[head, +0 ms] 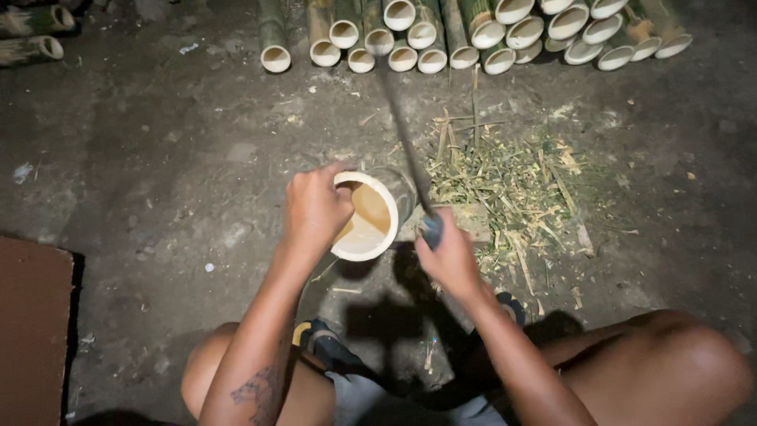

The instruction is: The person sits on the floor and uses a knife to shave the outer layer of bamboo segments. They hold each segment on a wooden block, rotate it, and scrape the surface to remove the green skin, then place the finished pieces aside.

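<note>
Down on the dirt floor [158, 158], the person squats with knees wide, and both hands are busy. The left hand [314, 211] is clamped over the near rim of a bamboo tube [369, 217], fingers curled on the edge, grip closed on it; the tube stands tilted on the ground, its pale open mouth facing up at the camera, hollow inside plainly showing. Just to its right, the right hand [445, 252] is wrapped tight round the handle of a long blade [406, 142], grip fully closed. The blade is raised and blurred, running up and away from the hand, passing right beside the tube's far edge; whether it touches the bamboo cannot be told.

Beyond the tube, to the right, lies a scatter of green and yellow bamboo shavings [512, 177] spread across the floor. Along the top edge, a row of cut bamboo sections [473, 35] lies stacked, their round hollow ends facing this way. Two more bamboo pieces [31, 35] sit at the far upper left. A flat reddish-brown board [31, 331] sits at the lower left.
</note>
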